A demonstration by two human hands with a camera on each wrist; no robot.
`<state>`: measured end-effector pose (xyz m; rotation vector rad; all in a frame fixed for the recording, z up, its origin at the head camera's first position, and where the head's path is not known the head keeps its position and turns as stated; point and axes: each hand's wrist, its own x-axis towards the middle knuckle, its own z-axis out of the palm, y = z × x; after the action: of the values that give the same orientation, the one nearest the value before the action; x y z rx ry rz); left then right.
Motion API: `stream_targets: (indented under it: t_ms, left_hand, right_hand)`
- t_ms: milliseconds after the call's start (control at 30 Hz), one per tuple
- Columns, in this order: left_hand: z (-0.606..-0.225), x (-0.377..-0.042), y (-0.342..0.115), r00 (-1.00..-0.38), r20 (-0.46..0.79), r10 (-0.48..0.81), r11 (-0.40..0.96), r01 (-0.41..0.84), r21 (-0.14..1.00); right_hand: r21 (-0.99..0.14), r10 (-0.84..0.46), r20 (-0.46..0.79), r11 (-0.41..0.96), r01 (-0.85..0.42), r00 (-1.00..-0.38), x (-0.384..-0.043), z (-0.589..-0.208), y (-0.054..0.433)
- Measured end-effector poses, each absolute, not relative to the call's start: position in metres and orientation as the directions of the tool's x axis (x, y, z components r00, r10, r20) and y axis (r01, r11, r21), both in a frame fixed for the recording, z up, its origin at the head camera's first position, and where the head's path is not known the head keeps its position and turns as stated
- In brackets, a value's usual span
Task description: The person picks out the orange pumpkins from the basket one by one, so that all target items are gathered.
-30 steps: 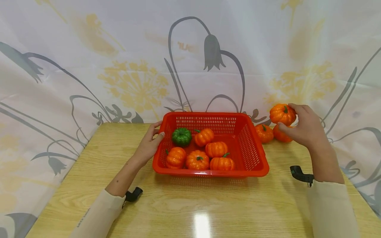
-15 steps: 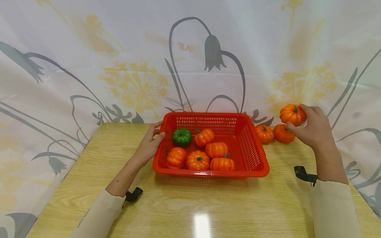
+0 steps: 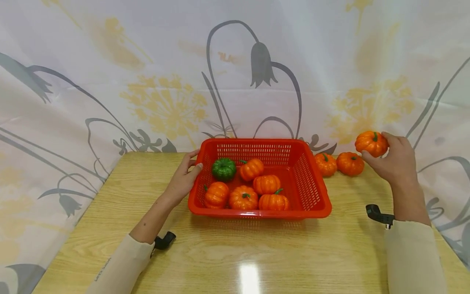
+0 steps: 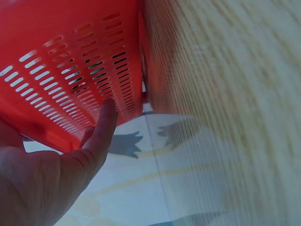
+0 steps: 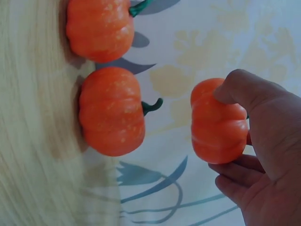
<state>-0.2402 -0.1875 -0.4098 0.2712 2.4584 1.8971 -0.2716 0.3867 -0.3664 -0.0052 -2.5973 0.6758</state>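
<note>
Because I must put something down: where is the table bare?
Free: the table before the red basket, between the sleeves; also left of the left hand. Crowded: beside the basket's far right corner, with two orange pumpkins.

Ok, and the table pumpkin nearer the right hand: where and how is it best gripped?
Grip the nearer pumpkin around its ribbed sides, probably from above and the right: it sits upright on the table, stem up, with the other loose pumpkin close on its left. The right hand holds a third pumpkin, so would need freeing first.
</note>
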Motion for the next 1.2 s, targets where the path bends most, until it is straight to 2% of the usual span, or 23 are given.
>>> stream_targets:
  t_ms: [367, 1200]
  left_hand:
    - [-0.408, -0.239, -0.187, -0.984, 0.085, 0.159, 0.238, 0.121, 0.964]
    - [-0.41, -0.24, -0.186, -0.984, 0.086, 0.154, 0.217, 0.119, 0.969]
  right_hand:
    - [-0.52, 0.249, 0.347, 0.853, 0.035, -0.904, -0.272, -0.385, 0.403]
    - [-0.523, 0.272, 0.204, 0.842, 0.13, -0.94, -0.271, -0.431, 0.425]
